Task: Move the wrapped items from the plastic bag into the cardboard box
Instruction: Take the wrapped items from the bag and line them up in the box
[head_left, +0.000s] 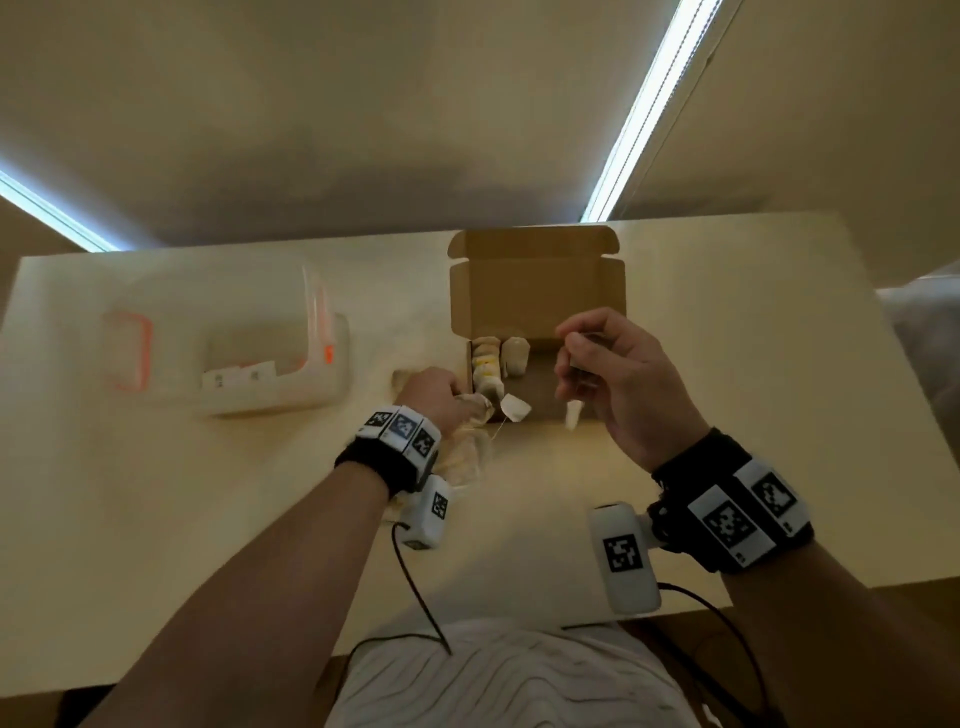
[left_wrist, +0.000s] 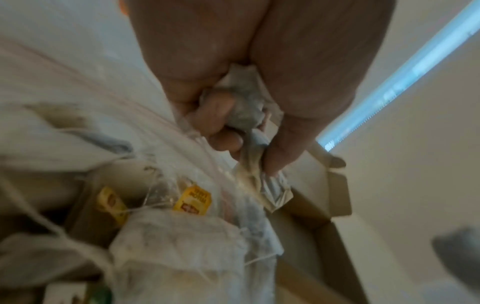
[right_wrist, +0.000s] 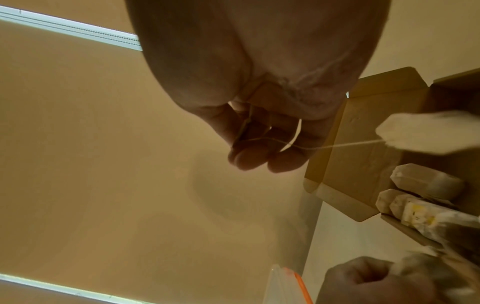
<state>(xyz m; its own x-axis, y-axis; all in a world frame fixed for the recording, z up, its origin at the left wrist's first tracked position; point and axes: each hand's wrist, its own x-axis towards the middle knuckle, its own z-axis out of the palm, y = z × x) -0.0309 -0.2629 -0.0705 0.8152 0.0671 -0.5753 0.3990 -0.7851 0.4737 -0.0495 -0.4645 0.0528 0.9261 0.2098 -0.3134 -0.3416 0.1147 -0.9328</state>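
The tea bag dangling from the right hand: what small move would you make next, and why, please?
Probably lower the right hand so the dangling tea bag settles into the bare right part of the cardboard box. The fingers pinch only its string, the bag hangs over the box's near edge, and the other tea bags are stacked at the box's left. The left hand grips the plastic bag.

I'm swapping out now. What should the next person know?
Left hand: grips the bunched plastic bag at the box's near-left corner; tea bags still inside.
Right hand: pinches a string, its tea bag dangling over the box.
Done: several tea bags stacked along the box's left wall.
Left: lower this one in, then empty the bag.
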